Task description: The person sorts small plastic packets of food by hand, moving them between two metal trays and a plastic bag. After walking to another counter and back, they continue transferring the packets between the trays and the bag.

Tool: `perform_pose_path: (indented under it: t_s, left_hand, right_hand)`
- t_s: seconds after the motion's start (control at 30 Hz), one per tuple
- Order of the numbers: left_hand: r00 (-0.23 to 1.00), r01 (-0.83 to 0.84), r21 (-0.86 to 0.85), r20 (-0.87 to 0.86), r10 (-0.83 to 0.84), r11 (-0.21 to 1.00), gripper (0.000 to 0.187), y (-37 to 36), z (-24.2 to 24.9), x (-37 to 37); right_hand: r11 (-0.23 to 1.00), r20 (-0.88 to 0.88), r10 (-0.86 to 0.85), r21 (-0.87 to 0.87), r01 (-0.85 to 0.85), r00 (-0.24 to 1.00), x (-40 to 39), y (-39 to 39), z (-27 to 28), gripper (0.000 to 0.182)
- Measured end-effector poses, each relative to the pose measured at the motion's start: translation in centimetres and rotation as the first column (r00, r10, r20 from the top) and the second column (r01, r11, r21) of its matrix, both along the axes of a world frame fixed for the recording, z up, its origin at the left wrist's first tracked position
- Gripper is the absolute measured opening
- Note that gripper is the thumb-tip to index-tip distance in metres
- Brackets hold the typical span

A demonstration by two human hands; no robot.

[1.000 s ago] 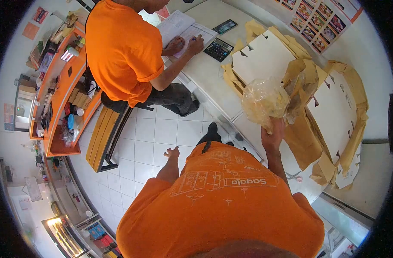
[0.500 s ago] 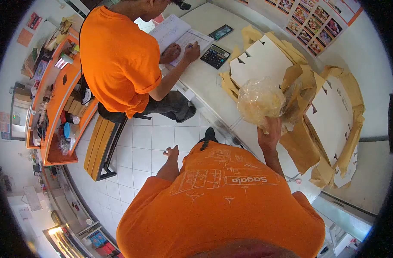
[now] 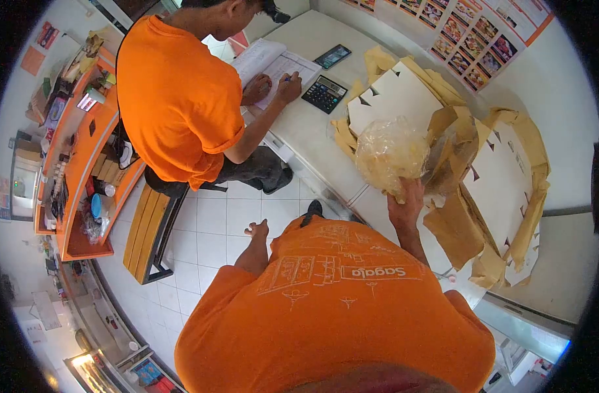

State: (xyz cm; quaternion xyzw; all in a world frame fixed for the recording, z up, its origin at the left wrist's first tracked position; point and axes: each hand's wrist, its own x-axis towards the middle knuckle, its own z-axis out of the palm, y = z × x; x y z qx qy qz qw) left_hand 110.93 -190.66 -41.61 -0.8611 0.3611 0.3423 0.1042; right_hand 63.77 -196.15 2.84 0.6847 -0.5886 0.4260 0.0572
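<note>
My right hand [image 3: 406,196] is closed on the lower edge of a crumpled clear plastic bag [image 3: 392,154]. The bag looks puffed out, with something pale yellowish inside that I cannot make out. It is held over the near edge of a stack of white flat cardboard [image 3: 391,98] partly wrapped in torn brown paper [image 3: 453,134]. My left hand [image 3: 257,229] hangs above the tiled floor, its fingers apart and nothing in it.
A co-worker in an orange shirt [image 3: 181,98] writes with a pen in an open notebook [image 3: 289,72] at the white table [image 3: 312,121]. Nearby lie a calculator [image 3: 324,94] and a phone [image 3: 333,56]. More paper-wrapped white cardboard [image 3: 502,177] lies right; a wooden bench [image 3: 145,232] stands left.
The whole view has shifted slightly. My right hand still grips the plastic bag, which has turned a little and changed shape. The co-worker's writing hand has moved slightly on the page.
</note>
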Motion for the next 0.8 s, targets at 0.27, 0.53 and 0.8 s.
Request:
perform_pose_path:
  t_s: [0.27,0.53,0.8]
  left_hand:
    - [0.974,0.225,0.201,-0.055,-0.219,0.953,0.047,0.1,3.5,1.2]
    - [0.988,0.157,0.133,-0.007,-0.157,0.979,0.037,1.7,7.1,-0.5]
    - [0.983,0.172,0.053,0.053,-0.175,0.984,0.030,6.8,2.9,1.1]
  right_hand:
    - [0.999,0.067,0.044,0.020,-0.046,0.997,-0.2,0.6,-0.4,0.041]
    - [1.000,0.050,0.025,0.015,-0.026,0.998,-0.4,2.1,-2.1,0.043]
    - [0.996,0.075,0.084,0.027,-0.086,0.994,-0.3,3.5,-1.8,0.043]
